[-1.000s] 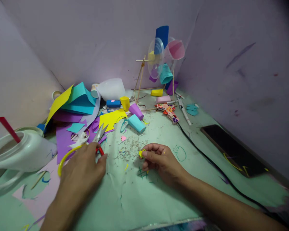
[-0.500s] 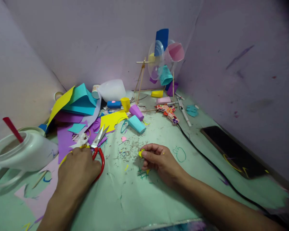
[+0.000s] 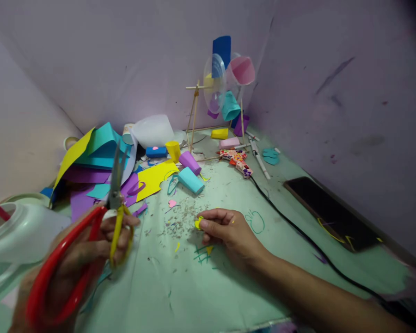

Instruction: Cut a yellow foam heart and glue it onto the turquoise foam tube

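Note:
My left hand (image 3: 86, 249) is raised over the left side of the table, closed around a pair of scissors (image 3: 115, 192) with red handles. The blades point up and away. A yellow loop (image 3: 117, 238) hangs at its fingers; I cannot tell whether it is a handle or a strip. My right hand (image 3: 225, 231) rests near the middle, thumb and fingertips pinching a small yellow cut-out (image 3: 198, 223). Small scraps and shavings (image 3: 176, 219) lie just left of it, with a pink heart (image 3: 172, 203) among them.
Coloured sheets (image 3: 86, 162) are heaped at the back left, behind a white jug (image 3: 27, 231). Cups (image 3: 191, 180) of foam or paper stand mid-table before a stick-framed wheel (image 3: 215, 83). At right lie a patterned glue gun (image 3: 235, 162), its black cord (image 3: 291, 226) and a phone (image 3: 329, 212).
My left hand has lifted off the table and come nearer, bringing the red scissors and the yellow loop up with it. My right hand keeps its pinch; the whole view has shifted slightly.

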A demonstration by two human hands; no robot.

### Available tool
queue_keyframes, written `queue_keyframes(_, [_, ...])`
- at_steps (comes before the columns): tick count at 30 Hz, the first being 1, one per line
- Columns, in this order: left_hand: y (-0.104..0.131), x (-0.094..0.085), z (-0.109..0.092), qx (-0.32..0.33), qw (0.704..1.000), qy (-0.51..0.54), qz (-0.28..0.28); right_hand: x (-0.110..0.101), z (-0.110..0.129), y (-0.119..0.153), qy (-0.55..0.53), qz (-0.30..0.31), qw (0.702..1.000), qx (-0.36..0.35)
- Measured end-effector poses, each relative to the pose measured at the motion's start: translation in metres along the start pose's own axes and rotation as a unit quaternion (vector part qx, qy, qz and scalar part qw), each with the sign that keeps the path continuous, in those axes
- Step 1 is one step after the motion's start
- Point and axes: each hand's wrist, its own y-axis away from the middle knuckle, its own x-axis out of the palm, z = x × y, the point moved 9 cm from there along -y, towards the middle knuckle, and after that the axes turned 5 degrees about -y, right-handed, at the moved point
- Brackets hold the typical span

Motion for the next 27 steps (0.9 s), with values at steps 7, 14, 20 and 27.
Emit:
queue_keyframes(7, [0.029, 0.071, -0.021, 0.207, 0.935, -0.276, 0.076, 0.000, 0.007, 0.004, 0.014, 0.009, 1.000, -0.020])
queue_keyframes(14, [0.038, 0.098, -0.020, 0.319, 0.848, -0.416, 0.075, 0.007, 0.021, 0.009, 0.050, 0.050, 0.993, -0.090])
queue_keyframes(20, [0.040, 0.105, -0.010, 0.293, 0.834, -0.451, 0.126, 0.002, 0.024, 0.008, 0.048, 0.031, 0.992, -0.115])
queue_keyframes(27, [0.041, 0.107, -0.002, 0.301, 0.829, -0.450, 0.142, 0.000, 0.024, 0.007, 0.073, 0.027, 0.988, -0.131])
